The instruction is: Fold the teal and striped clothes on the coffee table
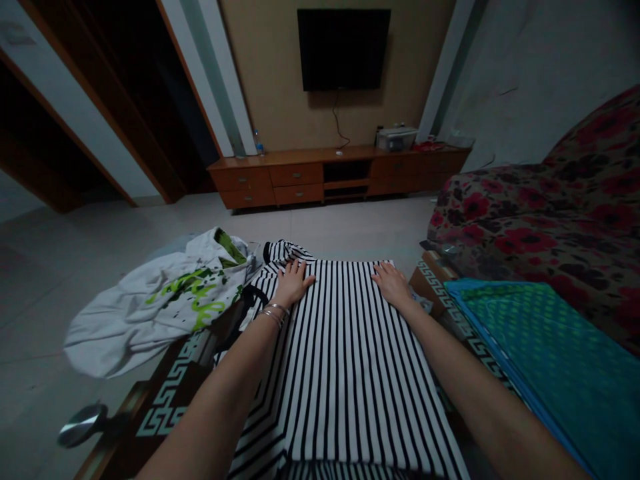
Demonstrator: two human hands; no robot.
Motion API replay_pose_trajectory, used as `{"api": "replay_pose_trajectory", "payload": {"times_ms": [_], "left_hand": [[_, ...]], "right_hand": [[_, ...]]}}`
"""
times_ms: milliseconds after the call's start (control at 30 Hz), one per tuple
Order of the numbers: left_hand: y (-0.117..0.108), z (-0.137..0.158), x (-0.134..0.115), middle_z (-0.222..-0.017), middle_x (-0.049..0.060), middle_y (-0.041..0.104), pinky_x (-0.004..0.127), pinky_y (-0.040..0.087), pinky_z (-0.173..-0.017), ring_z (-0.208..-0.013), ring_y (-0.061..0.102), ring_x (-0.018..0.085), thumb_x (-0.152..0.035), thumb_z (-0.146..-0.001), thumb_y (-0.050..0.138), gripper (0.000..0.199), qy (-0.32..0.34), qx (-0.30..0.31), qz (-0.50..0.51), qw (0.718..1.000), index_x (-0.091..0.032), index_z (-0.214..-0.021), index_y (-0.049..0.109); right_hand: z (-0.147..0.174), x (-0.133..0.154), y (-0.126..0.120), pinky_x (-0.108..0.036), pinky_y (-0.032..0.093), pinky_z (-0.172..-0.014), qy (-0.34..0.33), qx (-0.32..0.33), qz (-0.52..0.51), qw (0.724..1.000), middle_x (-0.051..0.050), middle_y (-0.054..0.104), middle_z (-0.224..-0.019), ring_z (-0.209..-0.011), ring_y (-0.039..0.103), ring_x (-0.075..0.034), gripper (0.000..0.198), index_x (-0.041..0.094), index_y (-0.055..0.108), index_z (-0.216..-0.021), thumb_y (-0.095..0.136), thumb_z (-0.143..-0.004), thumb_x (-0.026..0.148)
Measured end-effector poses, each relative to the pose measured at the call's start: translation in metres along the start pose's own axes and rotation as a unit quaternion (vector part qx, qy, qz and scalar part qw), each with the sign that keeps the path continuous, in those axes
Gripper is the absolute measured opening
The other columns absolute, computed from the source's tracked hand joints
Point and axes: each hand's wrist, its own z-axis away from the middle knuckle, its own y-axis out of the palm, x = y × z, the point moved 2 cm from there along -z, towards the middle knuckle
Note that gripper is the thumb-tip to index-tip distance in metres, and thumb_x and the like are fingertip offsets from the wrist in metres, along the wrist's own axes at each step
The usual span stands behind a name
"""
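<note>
We rest our left hand [292,285] and right hand [393,284] flat and unclenched on a black-and-white striped shirt [345,360], smooth across the middle, bunched at its far left, laid over the table [173,380].

Thin silver-coloured bangles [273,314] are worn around the left wrist [281,302] (more than one can be counted), while both forearms [225,393] are seen bare.

A black television [344,50] hangs above a wooden cabinet [299,175], left of a floral sofa [530,207].
</note>
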Motion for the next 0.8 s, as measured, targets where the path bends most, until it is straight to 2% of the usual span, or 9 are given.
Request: {"api": "replay_pose_trajectory", "payload": {"times_ms": [100,200,300,400,500,567,667,733,800], "left_hand": [[-0.006,0.006,0.002,-0.151,0.015,0.032,0.05,0.022,-0.111,-0.14,0.023,0.029,-0.047,-0.094,0.033,0.059,-0.003,-0.072,0.056,0.996,-0.015,-0.144,0.033],[-0.017,0.02,0.008,-0.147,0.015,0.038,0.044,0.024,-0.113,-0.137,0.029,0.025,-0.04,-0.093,0.039,0.054,-0.02,-0.124,0.113,0.986,-0.011,-0.139,0.04],[-0.033,0.046,0.015,-0.145,0.016,0.039,0.043,0.026,-0.113,-0.135,0.033,0.024,-0.031,-0.09,0.045,0.05,-0.016,-0.125,0.138,0.982,-0.01,-0.135,0.043],[-0.054,0.093,0.023,-0.143,0.015,0.04,0.042,0.029,-0.112,-0.134,0.034,0.024,-0.022,-0.084,0.05,0.047,0.008,-0.077,0.135,0.988,-0.012,-0.13,0.048],[-0.082,0.167,0.029,-0.142,0.012,0.041,0.044,0.028,-0.112,-0.133,0.035,0.025,-0.021,-0.081,0.052,0.043,0.025,-0.031,0.162,0.986,-0.016,-0.124,0.053],[-0.105,0.23,0.029,-0.138,0.011,0.045,0.042,0.03,-0.111,-0.13,0.038,0.024,-0.024,-0.083,0.05,0.037,0.018,-0.036,0.211,0.977,-0.018,-0.12,0.056],[-0.135,0.333,0.024,-0.111,0.009,0.06,0.037,0.044,-0.098,-0.109,0.054,0.022,-0.034,-0.088,0.045,0.025,-0.071,-0.06,0.29,0.952,-0.02,-0.102,0.06],[-0.141,0.398,0.018,-0.09,0.006,0.063,0.034,0.051,-0.082,-0.088,0.061,0.022,-0.041,-0.089,0.044,0.025,-0.145,-0.033,0.328,0.933,-0.022,-0.087,0.061],[-0.138,0.45,0.012,-0.088,0.006,0.066,0.035,0.051,-0.08,-0.087,0.062,0.024,-0.045,-0.085,0.05,0.025,-0.186,-0.014,0.351,0.918,-0.025,-0.083,0.064]], "right_hand": [[-0.001,0.001,-0.004,-0.04,0.026,-0.107,-0.007,-0.018,0.007,1.0,-0.014,0.044,-0.143,-0.133,0.035,-0.025,0.043,0.016,0.053,-0.13,0.033,-0.097,0.035],[0.005,0.006,-0.012,-0.043,0.026,-0.106,-0.008,-0.043,0.026,0.999,-0.015,0.046,-0.14,-0.132,0.035,-0.027,0.041,0.015,0.055,-0.127,0.033,-0.096,0.032],[0.02,0.013,-0.021,-0.044,0.027,-0.105,-0.014,-0.035,0.033,0.999,-0.015,0.044,-0.141,-0.132,0.035,-0.028,0.04,0.015,0.053,-0.129,0.036,-0.095,0.028],[0.049,0.018,-0.028,-0.042,0.03,-0.104,-0.03,-0.006,0.021,0.999,-0.016,0.044,-0.141,-0.13,0.038,-0.027,0.041,0.015,0.054,-0.129,0.037,-0.092,0.022],[0.099,0.017,-0.04,-0.042,0.033,-0.104,-0.051,0.005,-0.003,0.999,-0.016,0.046,-0.139,-0.128,0.04,-0.026,0.04,0.014,0.059,-0.124,0.037,-0.09,0.017],[0.143,0.017,-0.054,-0.043,0.035,-0.104,-0.056,-0.005,-0.03,0.998,-0.016,0.048,-0.137,-0.128,0.041,-0.027,0.039,0.013,0.062,-0.119,0.038,-0.088,0.017],[0.221,0.029,-0.083,-0.045,0.038,-0.103,-0.052,-0.014,-0.13,0.99,-0.017,0.054,-0.129,-0.121,0.048,-0.028,0.036,0.012,0.065,-0.112,0.042,-0.086,0.022],[0.276,0.05,-0.104,-0.042,0.043,-0.099,-0.037,0.015,-0.249,0.968,-0.014,0.062,-0.119,-0.111,0.056,-0.025,0.033,0.017,0.067,-0.107,0.043,-0.087,0.028],[0.326,0.083,-0.121,-0.037,0.047,-0.093,-0.02,0.097,-0.359,0.928,-0.01,0.067,-0.109,-0.101,0.061,-0.022,0.031,0.021,0.068,-0.103,0.044,-0.089,0.034]]}}
